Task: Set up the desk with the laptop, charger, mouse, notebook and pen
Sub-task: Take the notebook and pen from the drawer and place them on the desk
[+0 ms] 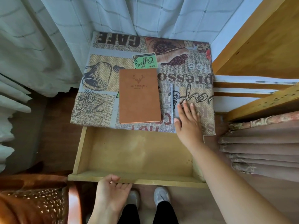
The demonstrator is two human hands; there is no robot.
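A brown notebook (139, 96) with a deer emblem lies flat on the desk (100, 101), which is covered by a coffee-print cloth. Just right of it a clear grey pen (171, 103) lies lengthwise. My right hand (188, 122) rests flat on the cloth beside the pen, fingers spread, its thumb near the pen's lower end. My left hand (113, 189) grips the front edge of the pulled-out wooden drawer (134, 179), which looks empty inside. No laptop, charger or mouse is in view.
Pale curtains (48, 46) hang behind and left of the desk. A wooden shelf unit (262, 46) and folded fabric (262, 146) stand at the right. A woven orange chair (32, 202) is at the lower left. My feet (160, 196) are under the drawer.
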